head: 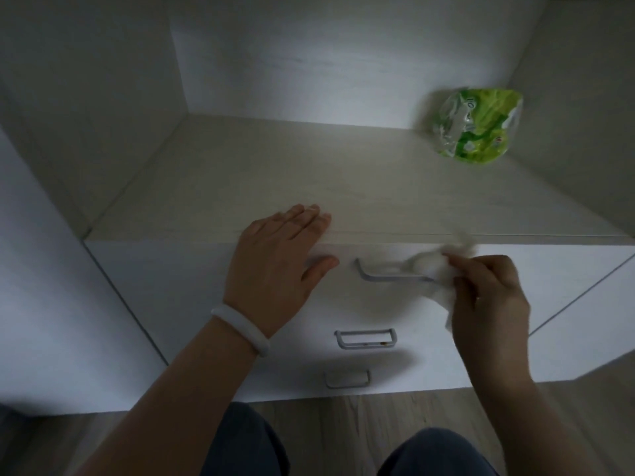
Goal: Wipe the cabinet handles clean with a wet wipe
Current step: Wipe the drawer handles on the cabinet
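1. At the front edge of the pale wood-grain cabinet top [309, 173], the left hand [278, 266] lies flat with straight fingers over the edge, its thumb spread down onto the white drawer front [165, 286]; it holds nothing.
2. A white smooth bangle [240, 329] circles the left wrist.
3. The right hand [491, 304] pinches a crumpled white wet wipe [429, 269] in curled fingers.
4. That wipe presses on the right end of the top grey metal bar handle [381, 274], hiding that end; the handle's left end stays bare.
5. Below it on the same white front sit a middle grey metal bar handle [365, 338] and a lower grey metal bar handle [347, 378], both untouched by either hand.
6. Near the back right corner of the cabinet top, a green plastic wipe packet [476, 127] lies close to the right side wall, well apart from both hands.
7. Along the bottom edge of the view, two knees in dark trousers [247, 441] show above a wood-look floor [343, 413].
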